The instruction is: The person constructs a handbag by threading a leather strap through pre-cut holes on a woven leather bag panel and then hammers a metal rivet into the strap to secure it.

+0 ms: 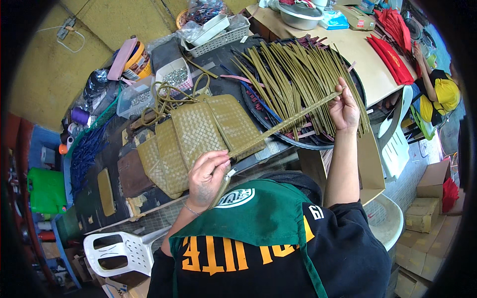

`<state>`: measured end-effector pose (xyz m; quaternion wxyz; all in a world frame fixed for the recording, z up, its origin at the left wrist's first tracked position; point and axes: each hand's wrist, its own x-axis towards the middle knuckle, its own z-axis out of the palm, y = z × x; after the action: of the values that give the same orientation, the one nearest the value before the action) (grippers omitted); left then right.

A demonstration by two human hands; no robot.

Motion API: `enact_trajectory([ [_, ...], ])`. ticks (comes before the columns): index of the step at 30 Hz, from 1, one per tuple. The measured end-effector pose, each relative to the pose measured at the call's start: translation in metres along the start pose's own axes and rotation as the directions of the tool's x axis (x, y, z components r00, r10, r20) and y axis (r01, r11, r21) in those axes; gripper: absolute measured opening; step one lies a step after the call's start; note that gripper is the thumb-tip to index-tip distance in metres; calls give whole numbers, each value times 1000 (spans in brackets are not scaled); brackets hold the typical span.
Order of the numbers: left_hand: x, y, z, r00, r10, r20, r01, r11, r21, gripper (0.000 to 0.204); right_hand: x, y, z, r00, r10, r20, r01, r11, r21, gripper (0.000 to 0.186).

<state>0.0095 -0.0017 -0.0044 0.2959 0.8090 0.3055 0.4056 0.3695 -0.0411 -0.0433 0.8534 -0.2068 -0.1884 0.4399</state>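
10 o'clock: basketweave olive panels (191, 121) lying on my dark desk (82, 206) | 8 o'clock: my left fingers (211, 160) pinched on a narrow olive strap (283, 128) | centre to 2 o'clock: strap stretched straight, slanting up | 1 o'clock: round black tray (318, 146) heaped with olive strips (293, 74) | 2 o'clock: my right fingers (343, 83) pinching the strap's upper part

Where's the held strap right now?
Head view, about centre: the olive strap slants from the left hand up to the right hand, crossing in front of the strip pile.
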Motion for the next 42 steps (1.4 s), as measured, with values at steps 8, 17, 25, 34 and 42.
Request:
enact_trajectory([
  [8,-1,-2,0,999,32,-17,-32,999,-1,8,-1,1,0,1000,-1,-13,1,1000,12,32],
  [17,0,-4,-1,999,43,-21,-43,999,10,9,1,0,0,1000,1,-11,-1,1000,3,33],
  [25,2,-3,-1,997,72,-11,-72,997,17,7,1,-1,4,1000,-2,9,1,1000,29,32],
  [34,-8,-13,6,873,-427,235,474,633,-612,14,4,-1,7,959,-92,-267,14,960,-279,20],
  [42,-10,-16,6,837,-463,294,526,528,-667,11,2,2,15,943,-109,-313,12,955,-297,17],
])
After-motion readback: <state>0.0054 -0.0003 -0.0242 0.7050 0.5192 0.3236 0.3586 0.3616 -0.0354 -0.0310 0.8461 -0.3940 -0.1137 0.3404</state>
